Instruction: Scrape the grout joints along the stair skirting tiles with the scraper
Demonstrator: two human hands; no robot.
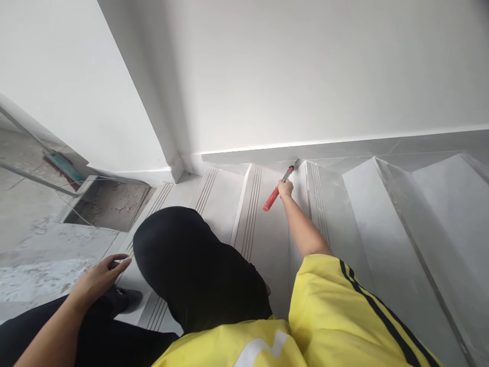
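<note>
Reaching far forward, right hand closed around red-handled scraper, blade tip pressed into corner where stair tread met grey skirting beyond it. Left hand open, fingers spread low beside knee, seemingly for balance.

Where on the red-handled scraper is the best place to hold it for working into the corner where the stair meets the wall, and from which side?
Grip the red handle near its upper end, as the right hand does, coming from the stair side below. The scraper slants up toward the skirting, its metal end at the corner, so only the handle is free and round enough to wrap.
</note>
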